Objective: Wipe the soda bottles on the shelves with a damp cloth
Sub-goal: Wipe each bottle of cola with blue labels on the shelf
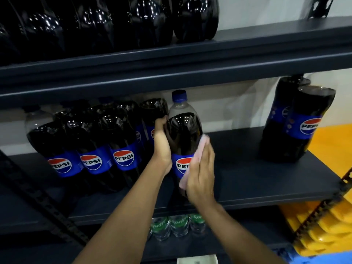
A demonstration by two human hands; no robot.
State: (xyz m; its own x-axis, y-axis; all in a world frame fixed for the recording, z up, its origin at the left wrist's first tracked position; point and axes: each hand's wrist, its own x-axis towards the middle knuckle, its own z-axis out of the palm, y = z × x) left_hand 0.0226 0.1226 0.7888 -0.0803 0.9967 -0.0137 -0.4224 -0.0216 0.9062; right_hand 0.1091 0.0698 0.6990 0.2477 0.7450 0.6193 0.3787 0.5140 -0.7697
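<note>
A large Pepsi bottle [182, 134] with a blue cap stands at the front of the middle shelf [247, 180]. My left hand [162, 145] grips its left side at the shoulder. My right hand [201, 176] lies flat with straight fingers and presses a pink cloth [202, 144] against the bottle's right side, over part of the blue label. Several more Pepsi bottles [91, 147] stand in a row to the left on the same shelf.
Two Pepsi bottles [297, 122] stand at the right end of the middle shelf. Dark bottles [118, 21] fill the upper shelf. Sprite bottles [177, 225] sit on the shelf below. Yellow packs [327, 233] lie at the lower right.
</note>
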